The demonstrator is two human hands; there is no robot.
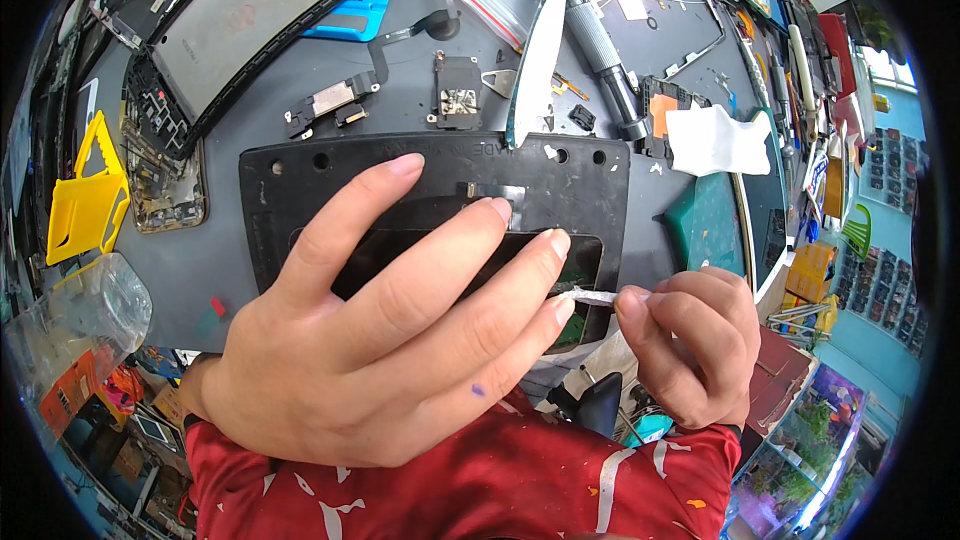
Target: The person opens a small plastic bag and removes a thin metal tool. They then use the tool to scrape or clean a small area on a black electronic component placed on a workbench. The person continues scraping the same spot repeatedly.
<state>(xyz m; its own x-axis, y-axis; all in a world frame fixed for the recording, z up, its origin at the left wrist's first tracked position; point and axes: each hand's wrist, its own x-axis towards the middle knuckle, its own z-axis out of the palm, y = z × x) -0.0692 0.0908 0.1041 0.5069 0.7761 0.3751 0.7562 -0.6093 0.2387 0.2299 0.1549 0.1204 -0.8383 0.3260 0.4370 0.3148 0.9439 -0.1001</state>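
My left hand (390,340) lies with its fingers spread across a dark, glossy phone-sized panel (586,252), hiding most of it. Under the panel is a black pad (275,230) with holes along its far edge. A small silvery flex piece (512,202) lies on the pad by the left fingertips. My right hand (695,350) pinches a thin twisted white strip, perhaps tissue (592,296), between thumb and forefinger. The strip's far end reaches the panel's right part, close to the left little finger. Whether it touches the panel is hard to tell.
Beyond the pad lie a small phone module (458,90), a speaker-like part (335,100), a grey screwdriver-like tool (600,50) and crumpled white tissue (718,138). A yellow stand (88,205) and an opened phone body (168,185) sit left. A clear plastic cup (105,300) stands near left.
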